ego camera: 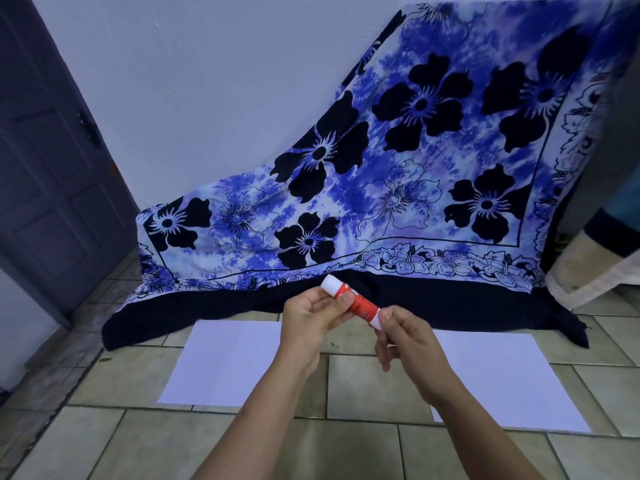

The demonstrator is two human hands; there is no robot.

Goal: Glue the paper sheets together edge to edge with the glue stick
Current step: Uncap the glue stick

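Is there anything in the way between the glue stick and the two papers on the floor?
No, nothing visible is in the way. The left hand and right hand hold the glue stick in the air. The left sheet and right sheet lie flat on the tiled floor below, apart, bare tiles between them.

In front of you, a blue and white cloth point(398, 161) printed with black flowers hangs sloping against the pale wall point(194, 81), its dark hem spilling onto the tiled floor point(104, 445). To your left stands a grey panelled door point(45, 188). At your right, a beige object point(588, 271) edged with pale lace rests beside the cloth.
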